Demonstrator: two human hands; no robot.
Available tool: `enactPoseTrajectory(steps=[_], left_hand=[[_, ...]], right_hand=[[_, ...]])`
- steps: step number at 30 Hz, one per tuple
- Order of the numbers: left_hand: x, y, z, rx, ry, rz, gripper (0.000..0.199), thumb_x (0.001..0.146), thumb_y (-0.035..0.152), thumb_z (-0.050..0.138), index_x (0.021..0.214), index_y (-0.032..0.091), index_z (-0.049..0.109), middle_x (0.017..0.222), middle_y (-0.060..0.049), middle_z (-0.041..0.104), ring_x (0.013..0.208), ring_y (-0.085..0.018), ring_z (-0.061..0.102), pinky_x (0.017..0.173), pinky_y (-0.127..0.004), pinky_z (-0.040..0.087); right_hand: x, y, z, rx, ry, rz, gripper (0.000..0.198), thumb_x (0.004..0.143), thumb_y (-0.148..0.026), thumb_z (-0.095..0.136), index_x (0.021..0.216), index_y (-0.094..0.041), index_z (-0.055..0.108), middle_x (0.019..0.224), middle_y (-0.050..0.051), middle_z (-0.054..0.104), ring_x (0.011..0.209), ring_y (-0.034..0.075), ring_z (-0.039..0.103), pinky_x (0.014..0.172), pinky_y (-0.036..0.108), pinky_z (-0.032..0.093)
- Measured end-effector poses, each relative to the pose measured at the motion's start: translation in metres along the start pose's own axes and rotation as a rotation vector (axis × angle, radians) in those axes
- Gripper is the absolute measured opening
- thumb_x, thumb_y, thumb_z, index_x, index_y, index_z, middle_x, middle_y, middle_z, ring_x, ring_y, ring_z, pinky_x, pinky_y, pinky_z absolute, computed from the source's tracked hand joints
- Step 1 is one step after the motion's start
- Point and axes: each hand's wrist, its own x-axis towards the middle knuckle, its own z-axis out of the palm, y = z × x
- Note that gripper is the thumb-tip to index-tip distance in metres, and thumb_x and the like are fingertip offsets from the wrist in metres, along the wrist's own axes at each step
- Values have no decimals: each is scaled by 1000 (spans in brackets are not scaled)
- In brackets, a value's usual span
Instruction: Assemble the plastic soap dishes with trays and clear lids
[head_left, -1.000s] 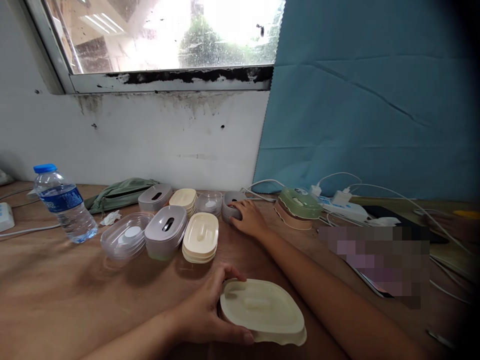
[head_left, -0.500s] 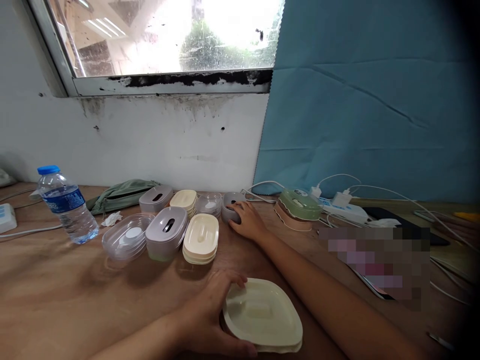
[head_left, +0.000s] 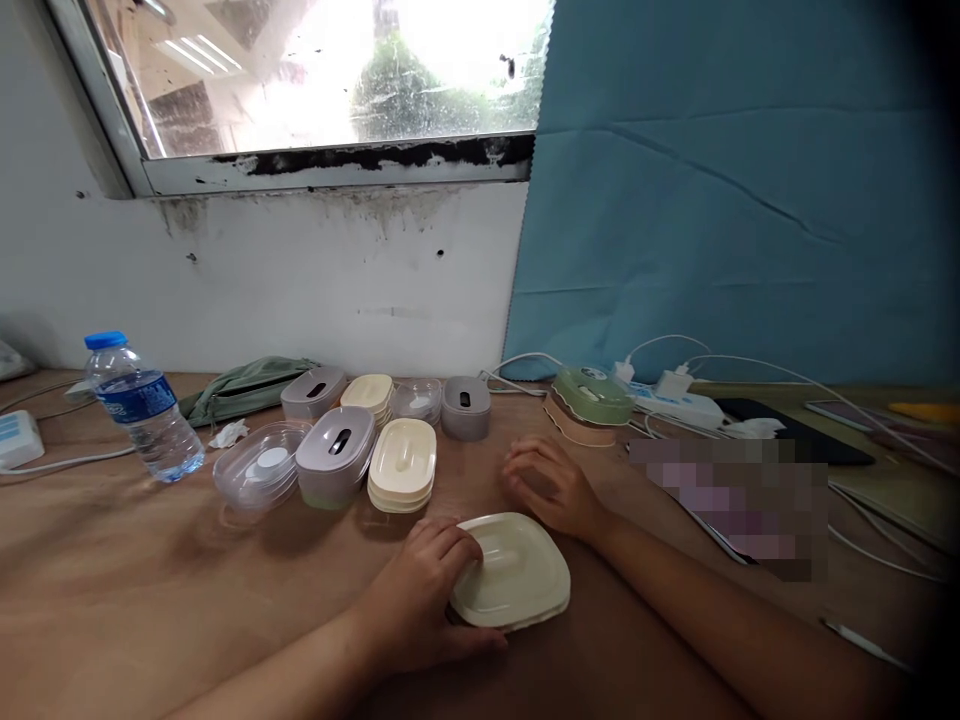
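Observation:
My left hand (head_left: 427, 595) grips the left side of a small stack of cream plastic lids (head_left: 521, 570), thumb at the near edge and fingers over the top. They lie low at the front of the table. My right hand (head_left: 551, 485) is just behind them on the right, fingers loosely curved and apart from the thumb, with nothing visible in it. Beyond it stands a grey container (head_left: 466, 410) with a slotted top. Left of that are another stack of cream lids (head_left: 403, 462) and a pale lilac slotted container (head_left: 335, 440).
Clear plastic containers (head_left: 255, 465) stand near a water bottle (head_left: 146, 410) on the left. A green pouch (head_left: 255, 393) lies by the wall. On the right are a green slotted container (head_left: 592, 398), a power strip (head_left: 679, 405) with white cables, and a blurred-out flat object (head_left: 720, 500).
My right hand has left the grey container and come back towards me. The cream lids under my left hand have shifted slightly away and left.

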Motion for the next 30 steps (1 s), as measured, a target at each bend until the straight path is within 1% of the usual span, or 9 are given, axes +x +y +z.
enactPoseTrajectory(steps=[3,5,9,11,13,16,23,27,30], left_hand=[[-1,4,-3,45,-4,44,60,59,54,64,104,17,49,108,-12,55,113,-32,38,100,-44,22],[-2,6,-5,75,-7,109,56,60,47,65,104,17,48,108,-11,54,112,-31,39,100,-43,20],[-4,2,-9,157,-126,289,31,60,21,56,91,19,52,93,-7,57,90,-22,51,92,-36,31],[-6,-3,-11,197,-167,338,28,61,15,52,90,19,54,87,-6,59,85,-20,52,89,-35,34],[-9,-8,-13,207,-151,350,28,66,13,49,93,19,54,90,-7,59,86,-19,53,88,-33,36],[-13,-15,-14,210,-80,359,23,75,15,47,97,19,55,93,-7,60,88,-18,53,85,-31,39],[-8,-2,-4,399,52,504,18,87,16,39,95,16,55,90,-6,61,85,-15,52,82,-28,40],[-8,-3,-5,500,326,522,14,86,12,43,97,15,52,95,-7,60,90,-16,51,84,-30,38],[-11,-17,-11,542,526,431,13,84,14,48,96,17,52,96,-6,60,93,-17,50,83,-31,37]], right_hand=[[-27,-22,-20,102,-132,-41,9,78,-19,48,82,-24,55,79,5,58,80,18,54,73,34,46],[-40,-37,-31,117,-204,-57,12,77,-18,49,85,-25,54,80,5,58,78,18,54,71,33,47],[-60,-60,-50,33,-284,-137,17,76,-14,50,88,-25,56,80,5,60,80,18,55,73,33,47],[-69,-67,-59,-40,-326,-216,19,76,-13,50,89,-26,57,80,5,62,80,18,56,74,34,46],[-76,-71,-65,-112,-354,-290,19,76,-12,50,88,-25,57,77,5,62,79,18,56,74,34,45],[-82,-75,-71,-153,-305,-304,17,76,-10,47,82,-22,57,71,4,61,73,17,55,69,33,44],[-78,-64,-81,-120,-227,-145,13,77,-11,45,76,-19,55,66,3,58,65,16,52,64,31,43],[-78,-54,-81,-104,-221,-68,12,76,-12,46,76,-19,55,67,3,58,64,16,52,62,30,43],[-80,-52,-80,-72,-227,-34,11,77,-13,46,76,-19,56,68,3,59,65,16,53,63,30,43]])
